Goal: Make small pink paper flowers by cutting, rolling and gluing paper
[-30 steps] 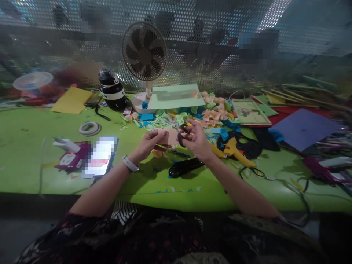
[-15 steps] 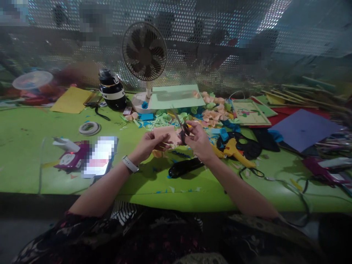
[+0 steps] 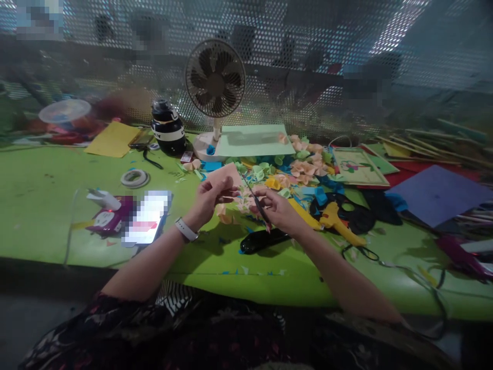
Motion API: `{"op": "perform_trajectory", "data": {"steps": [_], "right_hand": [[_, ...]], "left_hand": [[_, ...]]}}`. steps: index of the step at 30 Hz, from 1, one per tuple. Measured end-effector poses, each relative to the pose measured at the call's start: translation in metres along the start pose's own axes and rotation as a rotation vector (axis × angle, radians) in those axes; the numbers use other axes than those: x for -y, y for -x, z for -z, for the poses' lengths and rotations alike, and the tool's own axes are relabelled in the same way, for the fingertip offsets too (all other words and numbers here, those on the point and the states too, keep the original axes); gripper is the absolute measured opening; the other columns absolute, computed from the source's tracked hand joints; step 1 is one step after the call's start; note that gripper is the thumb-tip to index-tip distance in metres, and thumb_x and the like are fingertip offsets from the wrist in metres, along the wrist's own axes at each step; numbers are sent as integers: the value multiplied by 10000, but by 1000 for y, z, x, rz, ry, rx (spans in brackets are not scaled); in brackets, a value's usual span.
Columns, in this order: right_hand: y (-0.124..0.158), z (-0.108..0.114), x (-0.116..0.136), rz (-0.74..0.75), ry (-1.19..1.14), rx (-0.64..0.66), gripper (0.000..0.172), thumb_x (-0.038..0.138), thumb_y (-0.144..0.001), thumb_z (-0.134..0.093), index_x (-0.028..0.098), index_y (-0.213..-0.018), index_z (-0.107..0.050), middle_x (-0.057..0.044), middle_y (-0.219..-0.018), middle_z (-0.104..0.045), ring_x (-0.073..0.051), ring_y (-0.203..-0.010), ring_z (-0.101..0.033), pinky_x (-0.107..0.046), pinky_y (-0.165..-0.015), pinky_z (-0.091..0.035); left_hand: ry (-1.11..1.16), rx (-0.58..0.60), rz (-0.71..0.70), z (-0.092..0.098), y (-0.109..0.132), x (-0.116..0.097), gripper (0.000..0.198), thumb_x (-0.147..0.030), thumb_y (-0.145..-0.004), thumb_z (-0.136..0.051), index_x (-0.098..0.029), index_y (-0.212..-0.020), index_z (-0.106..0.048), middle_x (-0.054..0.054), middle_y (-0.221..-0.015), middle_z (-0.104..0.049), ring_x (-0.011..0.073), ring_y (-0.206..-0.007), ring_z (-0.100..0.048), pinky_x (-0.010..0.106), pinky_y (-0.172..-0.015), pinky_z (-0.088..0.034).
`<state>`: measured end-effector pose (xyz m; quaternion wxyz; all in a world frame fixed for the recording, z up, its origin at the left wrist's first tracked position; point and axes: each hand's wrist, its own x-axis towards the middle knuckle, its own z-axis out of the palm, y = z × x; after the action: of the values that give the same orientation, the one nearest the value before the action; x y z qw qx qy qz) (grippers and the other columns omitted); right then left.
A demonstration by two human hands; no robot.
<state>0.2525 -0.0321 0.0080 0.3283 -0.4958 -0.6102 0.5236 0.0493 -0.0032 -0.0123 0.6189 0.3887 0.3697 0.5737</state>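
Observation:
My left hand point(image 3: 206, 201) pinches a piece of peach paper point(image 3: 230, 174) between thumb and fingers, over the middle of the table. My right hand point(image 3: 278, 209) is closed on a pair of scissors point(image 3: 259, 205), whose blades point up and away to the left, beside the paper and apart from it. Beneath both hands lie small peach, green and blue paper scraps. A black stapler-like object point(image 3: 259, 241) rests just below my right hand. Near my right wrist is a yellow glue gun point(image 3: 339, 223).
A green sheet point(image 3: 256, 141) and a heap of paper petals point(image 3: 308, 162) lie beyond my hands. Behind stand a fan point(image 3: 215, 82) and a black bottle point(image 3: 168, 131). Leftward are a tape roll point(image 3: 134, 178) and a lit phone point(image 3: 148, 218). A purple sheet point(image 3: 439, 195) lies right.
The scissors have turned in my right hand and moved away from the paper. My left hand has tilted the peach paper upward. The whole view has shifted slightly.

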Motion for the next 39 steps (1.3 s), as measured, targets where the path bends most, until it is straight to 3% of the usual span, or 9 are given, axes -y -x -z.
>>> {"op": "perform_trajectory", "data": {"steps": [5,13,23,31,39], "right_hand": [[-1,-1,-4,19,69,3,508,481,-690,-788,226,-1079,-584,-8,-856,-703,-145,-644,-645,-217,-468,-485],[3,-1,3,-19,74,10,552,506,-678,-793,222,-1094,-568,5,-834,-677,-104,-486,-544,-217,-339,-438],[5,-8,7,-74,7,20,559,517,-614,-830,227,-1017,-572,21,-747,-656,-136,-549,-582,-214,-346,-447],[7,-11,10,-84,15,12,575,512,-597,-836,223,-1018,-571,-9,-808,-696,-146,-611,-602,-204,-379,-435],[9,-11,13,-75,3,-1,570,523,-614,-825,220,-1017,-559,-7,-813,-681,-143,-591,-597,-210,-361,-434]], "left_hand": [[25,-31,-19,-3,2,-3,458,-508,-592,-874,-145,-779,-667,65,-765,-747,263,-781,-768,264,-590,-555],[75,-92,-100,-4,-1,1,467,-544,-630,-846,-155,-780,-637,37,-729,-712,225,-717,-758,244,-550,-551],[70,-168,-195,-2,-5,5,385,-513,-722,-785,-172,-857,-669,45,-852,-721,173,-764,-736,259,-645,-546],[91,-167,-179,-5,-3,8,406,-509,-662,-836,-162,-783,-665,21,-730,-706,159,-676,-721,237,-618,-539],[58,-122,-144,-7,3,8,404,-500,-614,-861,-160,-757,-696,18,-748,-711,161,-662,-706,275,-653,-571]]}}
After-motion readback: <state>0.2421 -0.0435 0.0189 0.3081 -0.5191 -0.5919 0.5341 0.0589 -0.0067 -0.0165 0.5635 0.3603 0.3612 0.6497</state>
